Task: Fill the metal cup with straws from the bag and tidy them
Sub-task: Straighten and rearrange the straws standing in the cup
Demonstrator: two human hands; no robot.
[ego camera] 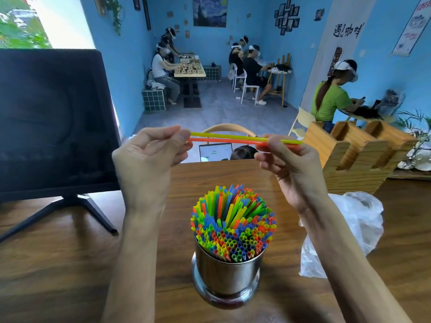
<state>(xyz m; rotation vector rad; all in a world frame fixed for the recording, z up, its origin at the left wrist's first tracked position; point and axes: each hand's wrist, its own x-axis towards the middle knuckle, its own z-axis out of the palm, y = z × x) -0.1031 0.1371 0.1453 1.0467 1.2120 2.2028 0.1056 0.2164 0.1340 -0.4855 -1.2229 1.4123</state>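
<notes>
A shiny metal cup (227, 273) stands on the wooden table near me, packed with several upright straws (233, 227) in blue, green, yellow and orange. Above and beyond it I hold two loose straws level, a yellow-green straw (229, 136) over an orange straw (227, 141). My left hand (149, 164) pinches their left ends. My right hand (289, 166) pinches them near their right ends. The clear plastic bag (349, 231) lies crumpled on the table to the right of the cup, partly behind my right forearm.
A dark monitor (53, 122) on a splayed stand fills the left side. A wooden slotted holder (354, 157) sits at the right rear of the table (70, 264). Beyond the far edge are a chair back, a person's head, and several seated people in the room.
</notes>
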